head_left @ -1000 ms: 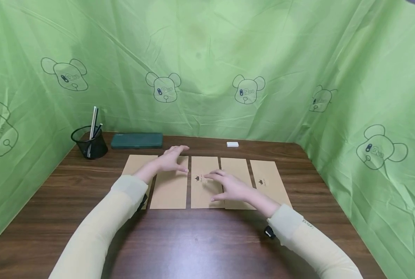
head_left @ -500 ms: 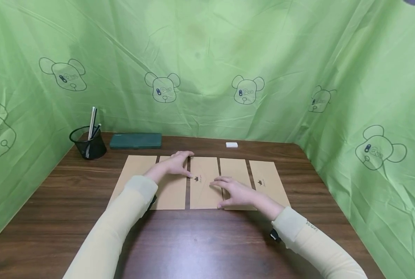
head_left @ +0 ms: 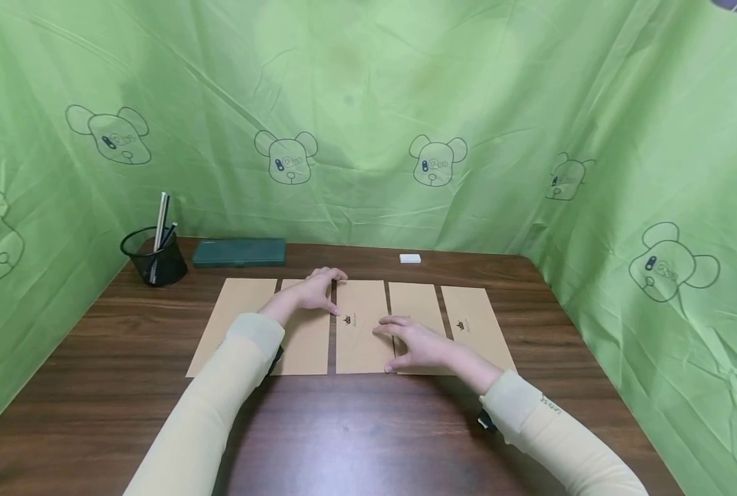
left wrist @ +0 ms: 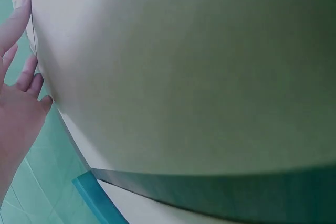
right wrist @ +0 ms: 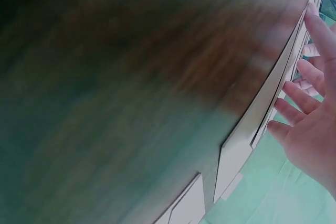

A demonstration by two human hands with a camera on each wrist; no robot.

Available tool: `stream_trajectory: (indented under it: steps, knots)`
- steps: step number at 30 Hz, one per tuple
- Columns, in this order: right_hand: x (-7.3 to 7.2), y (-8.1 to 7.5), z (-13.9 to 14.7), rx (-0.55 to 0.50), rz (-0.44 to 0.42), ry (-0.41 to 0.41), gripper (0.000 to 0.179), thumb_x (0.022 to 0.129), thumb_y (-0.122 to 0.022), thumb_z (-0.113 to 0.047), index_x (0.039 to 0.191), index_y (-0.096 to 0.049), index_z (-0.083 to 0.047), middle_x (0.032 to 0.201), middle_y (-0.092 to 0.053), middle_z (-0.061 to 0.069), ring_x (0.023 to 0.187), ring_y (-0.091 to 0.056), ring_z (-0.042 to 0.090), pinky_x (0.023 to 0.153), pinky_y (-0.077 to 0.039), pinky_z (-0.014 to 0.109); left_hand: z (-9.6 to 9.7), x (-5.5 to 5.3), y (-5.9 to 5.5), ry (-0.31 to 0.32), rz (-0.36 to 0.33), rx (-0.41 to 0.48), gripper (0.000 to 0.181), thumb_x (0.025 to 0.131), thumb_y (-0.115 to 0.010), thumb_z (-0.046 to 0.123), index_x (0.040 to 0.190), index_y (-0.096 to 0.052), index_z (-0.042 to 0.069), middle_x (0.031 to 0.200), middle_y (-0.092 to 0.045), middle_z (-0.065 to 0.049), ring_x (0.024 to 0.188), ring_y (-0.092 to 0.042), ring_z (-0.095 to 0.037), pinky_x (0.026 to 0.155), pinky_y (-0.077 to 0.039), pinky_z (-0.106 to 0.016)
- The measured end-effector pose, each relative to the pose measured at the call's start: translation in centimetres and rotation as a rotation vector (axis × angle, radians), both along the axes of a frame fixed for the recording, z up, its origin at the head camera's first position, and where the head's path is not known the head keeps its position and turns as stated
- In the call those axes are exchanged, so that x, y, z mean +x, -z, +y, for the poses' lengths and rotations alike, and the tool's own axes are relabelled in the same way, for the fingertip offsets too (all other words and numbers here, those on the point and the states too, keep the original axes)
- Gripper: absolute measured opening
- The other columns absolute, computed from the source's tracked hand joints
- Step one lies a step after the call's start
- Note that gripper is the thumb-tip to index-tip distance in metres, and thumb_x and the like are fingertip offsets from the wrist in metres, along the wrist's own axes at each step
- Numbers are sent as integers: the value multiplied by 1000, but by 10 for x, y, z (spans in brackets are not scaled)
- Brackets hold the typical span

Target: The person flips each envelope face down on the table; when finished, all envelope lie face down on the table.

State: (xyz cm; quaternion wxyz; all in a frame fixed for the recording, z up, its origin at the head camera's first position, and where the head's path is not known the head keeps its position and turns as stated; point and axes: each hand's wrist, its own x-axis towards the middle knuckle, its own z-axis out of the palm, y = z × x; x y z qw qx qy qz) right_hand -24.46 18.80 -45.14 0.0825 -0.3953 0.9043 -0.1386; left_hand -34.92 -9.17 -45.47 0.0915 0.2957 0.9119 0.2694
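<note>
Several tan kraft-paper envelopes lie flat in a row, the middle envelope and the rightmost envelope each showing a small black crown print. My left hand is spread low over the second envelope from the left, covering part of it. Its thumb and fingertips reach the left edge of the middle envelope. My right hand lies over the fourth envelope, fingertips at the middle envelope's right edge and thumb by its near corner. In the right wrist view the right hand's fingers are extended along the envelopes.
A green case lies at the back left beside a black mesh pen cup holding pens. A white eraser sits at the back edge of the wooden table. Green curtains enclose the back and both sides.
My left hand has shifted right and slightly nearer, to the middle envelope's edge. My right hand has moved a little right and toward me. Both are nearly still over the last half second.
</note>
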Motion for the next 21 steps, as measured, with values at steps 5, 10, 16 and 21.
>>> stream_trajectory:
  steps: [5,10,16,21]
  knots:
    - [0,1,0,-4,-12,11,78,74,-76,-47,138,-48,-13,145,-40,12,135,-36,29,110,-30,44,0,-4,3,-20,-31,65,74,70,-84,18,132,-46,7,133,-44,-17,127,-35,-33,109,-27,-48]
    - [0,2,0,-12,-14,15,79,73,-77,-45,139,-46,-14,145,-40,12,135,-36,29,110,-30,45,-2,-6,2,-57,-81,170,66,72,-78,1,130,-46,9,131,-42,-15,123,-45,-30,106,-36,-43]
    - [1,-1,0,-15,-13,6,83,72,-77,-47,141,-44,-14,145,-39,13,135,-36,31,110,-30,46,0,-4,-1,-70,-69,252,62,73,-72,-11,128,-48,5,128,-41,-16,113,-52,-27,98,-44,-37]
    - [0,-4,-1,-45,-57,10,84,74,-74,-50,143,-40,-15,147,-40,9,136,-35,28,111,-27,45,2,0,-3,-65,-33,266,56,74,-73,-9,125,-52,5,126,-45,-14,112,-53,-28,97,-46,-38]
